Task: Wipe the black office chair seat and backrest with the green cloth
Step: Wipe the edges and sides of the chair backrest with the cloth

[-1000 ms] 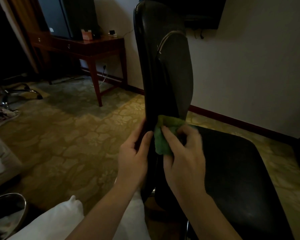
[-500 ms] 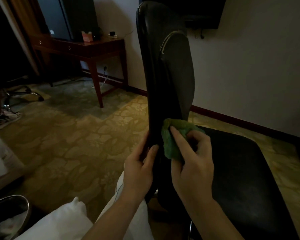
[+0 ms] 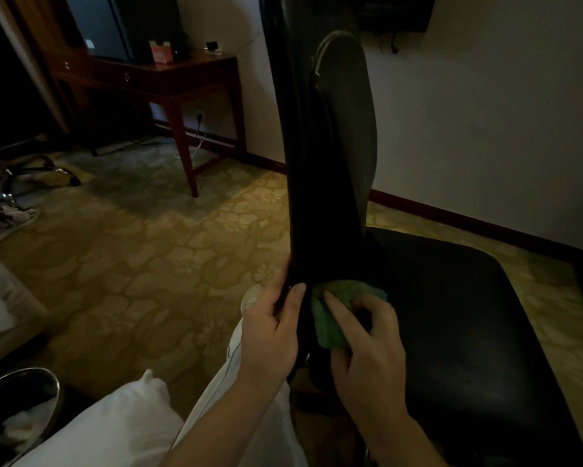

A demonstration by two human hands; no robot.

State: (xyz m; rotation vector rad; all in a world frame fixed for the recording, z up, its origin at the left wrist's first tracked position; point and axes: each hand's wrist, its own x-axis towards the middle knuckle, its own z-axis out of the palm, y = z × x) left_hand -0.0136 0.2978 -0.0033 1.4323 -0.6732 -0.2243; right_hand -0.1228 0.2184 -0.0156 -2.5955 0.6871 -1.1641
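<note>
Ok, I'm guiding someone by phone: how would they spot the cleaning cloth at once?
Start at the tall black backrest, seen edge-on mid-frame. At its base, just above the seat, the right hand holds a crumpled green cloth against it. It is the only bright green thing among the black upholstery.

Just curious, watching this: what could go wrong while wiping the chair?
The green cloth is bunched small under the right hand, so strokes may skip parts of the backrest. Only the left hand steadies the backrest's edge; if that grip slips, the backrest might swing away. The dim room could hide missed dirt.
</note>
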